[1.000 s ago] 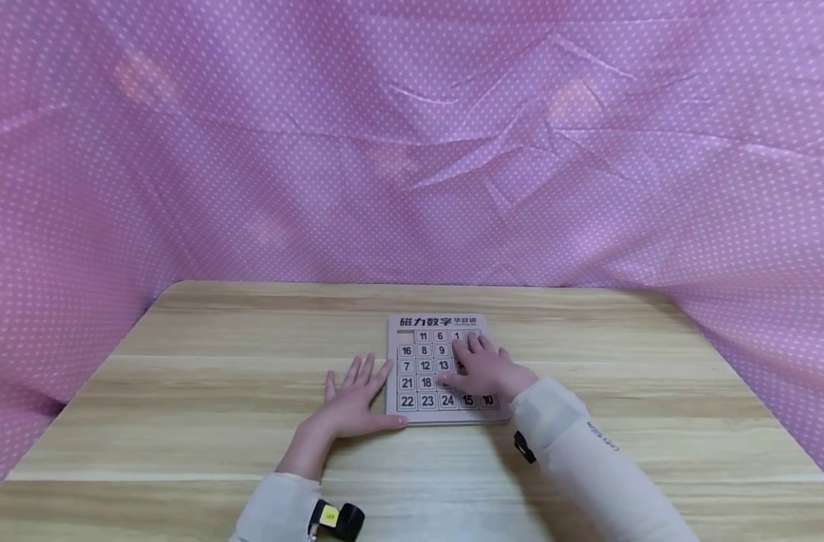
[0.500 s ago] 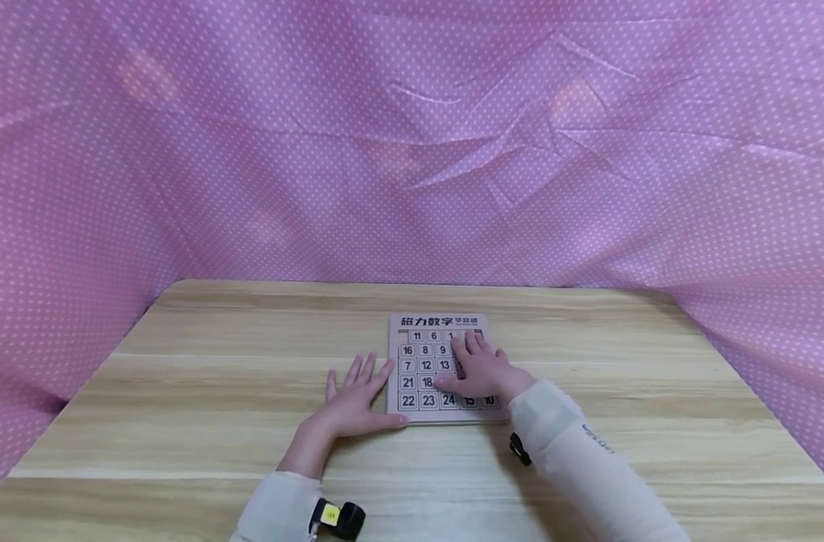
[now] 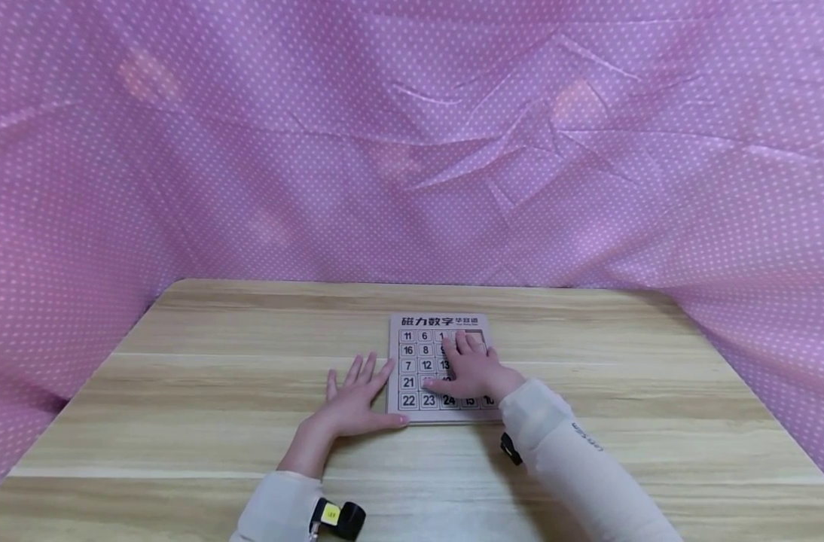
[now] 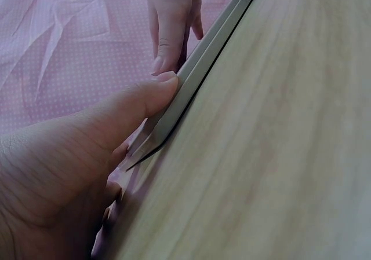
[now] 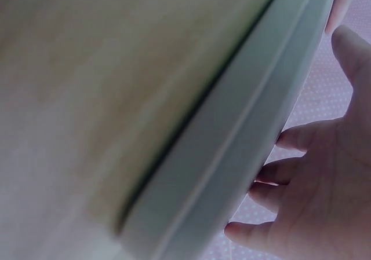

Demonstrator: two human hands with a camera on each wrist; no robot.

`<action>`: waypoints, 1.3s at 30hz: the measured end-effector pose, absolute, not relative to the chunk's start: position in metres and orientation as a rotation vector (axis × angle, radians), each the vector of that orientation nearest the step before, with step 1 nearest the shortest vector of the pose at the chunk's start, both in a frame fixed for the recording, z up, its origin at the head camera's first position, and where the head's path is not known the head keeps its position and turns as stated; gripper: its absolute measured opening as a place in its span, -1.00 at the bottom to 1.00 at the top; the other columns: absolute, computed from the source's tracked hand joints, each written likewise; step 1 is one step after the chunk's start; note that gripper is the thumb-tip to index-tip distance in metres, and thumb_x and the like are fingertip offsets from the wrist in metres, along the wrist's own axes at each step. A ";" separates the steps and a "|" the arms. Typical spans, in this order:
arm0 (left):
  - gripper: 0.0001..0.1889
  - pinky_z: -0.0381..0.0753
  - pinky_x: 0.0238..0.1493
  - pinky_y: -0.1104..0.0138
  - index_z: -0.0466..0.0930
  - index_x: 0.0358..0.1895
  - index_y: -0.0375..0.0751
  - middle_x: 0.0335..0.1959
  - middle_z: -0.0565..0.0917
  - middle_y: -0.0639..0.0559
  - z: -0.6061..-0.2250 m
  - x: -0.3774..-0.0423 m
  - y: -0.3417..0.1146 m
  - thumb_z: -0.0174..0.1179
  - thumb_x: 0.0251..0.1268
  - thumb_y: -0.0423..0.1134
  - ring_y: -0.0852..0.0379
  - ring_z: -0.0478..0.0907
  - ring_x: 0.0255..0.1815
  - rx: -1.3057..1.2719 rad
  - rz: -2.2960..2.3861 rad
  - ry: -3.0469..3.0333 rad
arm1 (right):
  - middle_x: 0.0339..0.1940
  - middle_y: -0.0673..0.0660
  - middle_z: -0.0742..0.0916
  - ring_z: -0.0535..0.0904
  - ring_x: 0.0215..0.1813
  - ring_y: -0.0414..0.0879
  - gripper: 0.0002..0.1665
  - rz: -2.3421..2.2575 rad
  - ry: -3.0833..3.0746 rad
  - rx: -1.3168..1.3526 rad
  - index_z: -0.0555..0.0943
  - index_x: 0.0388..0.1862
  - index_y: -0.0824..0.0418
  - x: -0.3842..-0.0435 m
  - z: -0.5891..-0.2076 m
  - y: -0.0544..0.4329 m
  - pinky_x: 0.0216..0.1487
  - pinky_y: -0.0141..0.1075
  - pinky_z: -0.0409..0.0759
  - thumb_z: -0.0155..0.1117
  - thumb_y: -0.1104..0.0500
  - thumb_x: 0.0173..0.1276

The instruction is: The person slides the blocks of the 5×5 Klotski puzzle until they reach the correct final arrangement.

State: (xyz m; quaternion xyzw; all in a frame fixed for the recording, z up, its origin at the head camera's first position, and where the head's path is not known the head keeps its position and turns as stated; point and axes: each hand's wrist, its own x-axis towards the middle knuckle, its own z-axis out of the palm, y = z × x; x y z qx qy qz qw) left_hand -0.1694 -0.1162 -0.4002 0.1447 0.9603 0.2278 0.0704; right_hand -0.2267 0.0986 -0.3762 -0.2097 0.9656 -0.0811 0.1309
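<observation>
A sliding number puzzle point(image 3: 446, 416) lies flat on the table, its numbered tiles in rows under a printed heading. My left hand point(image 3: 352, 409) is spread at its left side, index fingertip at the left edge and thumb at the near left corner. In the left wrist view, the left thumb point(image 4: 139, 106) touches the board's rim. Over the right half of the tiles lies my right hand point(image 3: 475, 375), fingers extended, fingertips at the top row; several tiles beneath it are hidden. The vacant slot point(image 3: 477, 336) shows at the top right corner of the grid.
The puzzle sits on a wood-grain table point(image 3: 202, 391). Behind and along both sides hangs a pink polka-dot cloth point(image 3: 412, 150). A small black camera point(image 3: 347, 521) is strapped to the left wrist, another point(image 3: 511, 449) to the right.
The top-row tiles have slid left, so the vacant slot has gone from the top left to the top right corner. My right hand has shifted left with them; my left hand stays put.
</observation>
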 end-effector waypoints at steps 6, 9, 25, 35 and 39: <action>0.00 -0.56 0.09 -0.13 -0.11 0.34 0.11 0.34 -0.19 -0.13 -0.402 -0.168 -0.114 0.01 -0.25 0.45 -0.08 -0.37 0.31 0.448 0.674 2.884 | 0.34 0.27 0.00 -0.20 0.31 0.19 0.02 -0.261 2.806 -0.620 -0.01 0.34 0.20 -0.220 -0.375 0.109 0.14 0.19 -0.12 -0.12 -0.41 0.09; 0.01 -0.56 0.09 -0.13 -0.11 0.34 0.11 0.34 -0.20 -0.12 -0.403 -0.168 -0.114 0.02 -0.25 0.44 -0.08 -0.37 0.31 0.447 0.677 2.884 | 0.34 0.28 0.01 -0.18 0.31 0.20 -0.02 -0.247 2.807 -0.650 0.00 0.34 0.22 -0.212 -0.374 0.117 0.14 0.20 -0.10 -0.12 -0.38 0.13; 0.02 -0.58 0.09 -0.10 -0.11 0.34 0.12 0.34 -0.21 -0.10 -0.405 -0.168 -0.115 0.02 -0.27 0.45 -0.05 -0.40 0.31 0.422 0.697 2.884 | 0.33 0.27 0.04 -0.15 0.31 0.18 -0.02 -0.187 2.752 -0.848 0.01 0.32 0.27 -0.147 -0.367 0.154 0.14 0.17 -0.06 -0.12 -0.36 0.14; 0.02 -0.58 0.09 -0.11 -0.09 0.34 0.10 0.34 -0.20 -0.11 -0.404 -0.168 -0.115 0.03 -0.27 0.45 -0.07 -0.40 0.31 0.416 0.697 2.891 | 0.33 0.33 0.00 -0.18 0.31 0.20 0.02 -0.249 2.732 -0.960 -0.01 0.32 0.32 -0.121 -0.371 0.162 0.11 0.21 -0.05 -0.14 -0.38 0.13; 0.02 -0.57 0.09 -0.11 -0.09 0.34 0.10 0.34 -0.20 -0.11 -0.402 -0.169 -0.115 0.04 -0.27 0.44 -0.07 -0.39 0.31 0.410 0.705 2.887 | 0.33 0.32 -0.01 -0.18 0.31 0.19 0.02 -0.234 2.742 -0.970 -0.02 0.32 0.32 -0.121 -0.373 0.163 0.12 0.21 -0.06 -0.15 -0.38 0.13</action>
